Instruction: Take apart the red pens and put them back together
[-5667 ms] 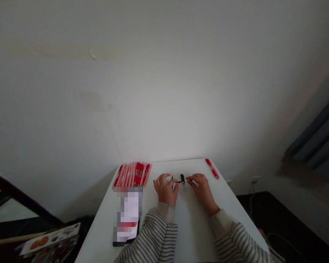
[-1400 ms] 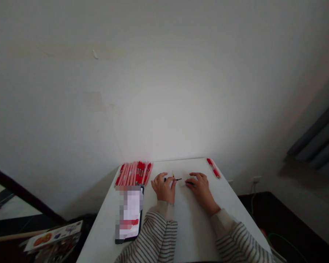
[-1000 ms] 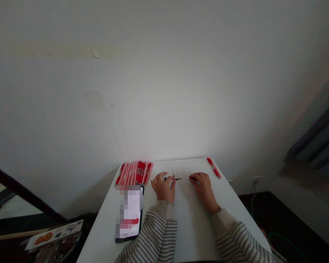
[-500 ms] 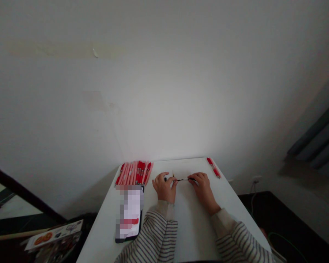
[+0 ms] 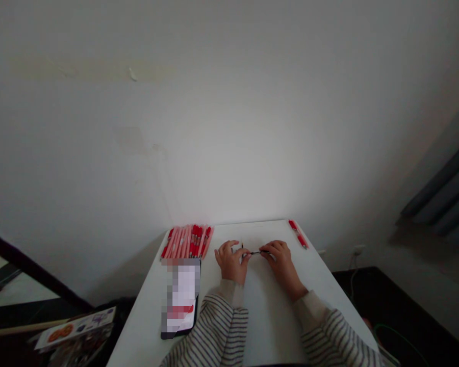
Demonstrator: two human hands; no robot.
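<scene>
A slim, dark, pen-like stick [image 5: 255, 252] spans the gap between my two hands, just above the white table. My left hand [image 5: 232, 262] pinches its left end between thumb and forefinger, the other fingers loosely curled. My right hand [image 5: 280, 259] grips the opposite end with closed fingertips, which hide part of it. Just behind my left fingers shows a small upright dark piece [image 5: 242, 246], too small to name. Whether the stick is one part or two joined, I cannot tell.
Red and pink pens [image 5: 187, 242] lie in a row at the table's back left. Below them is a phone [image 5: 181, 298] with a blurred screen. More red pens [image 5: 299, 235] lie at the back right edge. A wall [image 5: 229, 153] stands behind the table [image 5: 268, 316].
My hands have come slightly closer together. The pale, clear-looking stretch of the stick between them no longer shows, and the visible part is now shorter and dark.
</scene>
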